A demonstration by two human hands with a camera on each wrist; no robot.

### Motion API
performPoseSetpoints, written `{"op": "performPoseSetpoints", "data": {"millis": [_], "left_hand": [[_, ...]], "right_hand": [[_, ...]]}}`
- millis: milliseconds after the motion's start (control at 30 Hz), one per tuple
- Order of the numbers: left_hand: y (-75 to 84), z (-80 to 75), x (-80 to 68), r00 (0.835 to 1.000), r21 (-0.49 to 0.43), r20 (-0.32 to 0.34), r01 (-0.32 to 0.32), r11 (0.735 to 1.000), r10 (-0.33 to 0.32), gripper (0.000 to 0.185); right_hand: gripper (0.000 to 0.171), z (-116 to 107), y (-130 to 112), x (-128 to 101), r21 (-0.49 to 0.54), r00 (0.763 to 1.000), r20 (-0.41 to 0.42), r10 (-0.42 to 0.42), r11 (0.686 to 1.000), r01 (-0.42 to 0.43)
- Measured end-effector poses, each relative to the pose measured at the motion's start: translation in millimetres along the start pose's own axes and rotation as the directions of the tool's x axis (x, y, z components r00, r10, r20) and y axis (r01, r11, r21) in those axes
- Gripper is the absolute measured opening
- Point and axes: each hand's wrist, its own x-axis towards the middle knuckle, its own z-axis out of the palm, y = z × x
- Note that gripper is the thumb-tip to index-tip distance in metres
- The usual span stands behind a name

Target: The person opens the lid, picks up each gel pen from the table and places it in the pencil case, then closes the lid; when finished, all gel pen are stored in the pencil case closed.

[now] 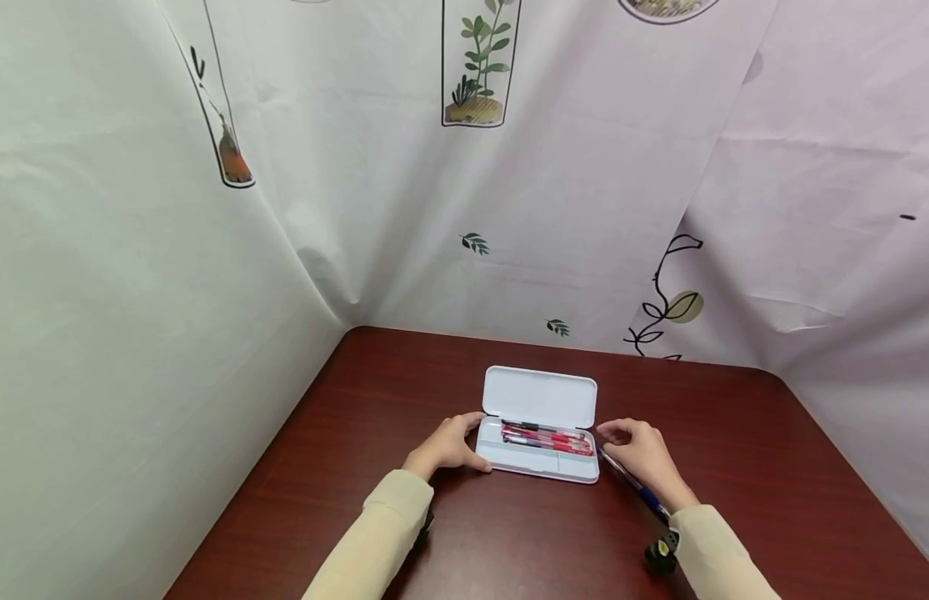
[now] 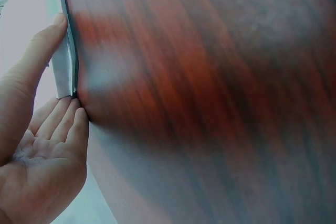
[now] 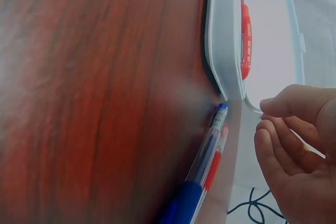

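A white pencil case lies with its lid raised at the back. Inside it are several pens, mostly red, one with a black grip. My left hand grips the left end of the case, thumb on the front wall and fingers round the end. My right hand hovers by the right end, fingers loosely curled with nothing in them. Under it on the table lies a blue pen, its tip toward the case. Beside that pen, in the right wrist view, shows a red-gripped pen.
The dark red wooden table is walled by white printed cloth at the back and sides. A black device is at my right wrist. A dark cord shows beyond the table in the right wrist view.
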Motion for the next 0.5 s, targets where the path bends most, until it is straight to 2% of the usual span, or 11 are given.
{"op": "performPoseSetpoints", "data": {"millis": [500], "left_hand": [[1.0,-0.5,-1.0,1.0,-0.002,0.001,0.003,1.0,-0.003,0.091]], "right_hand": [[0.022,-9.5,14.5,-16.5,0.003,0.998,0.009,0.058,0.998,-0.058]]}}
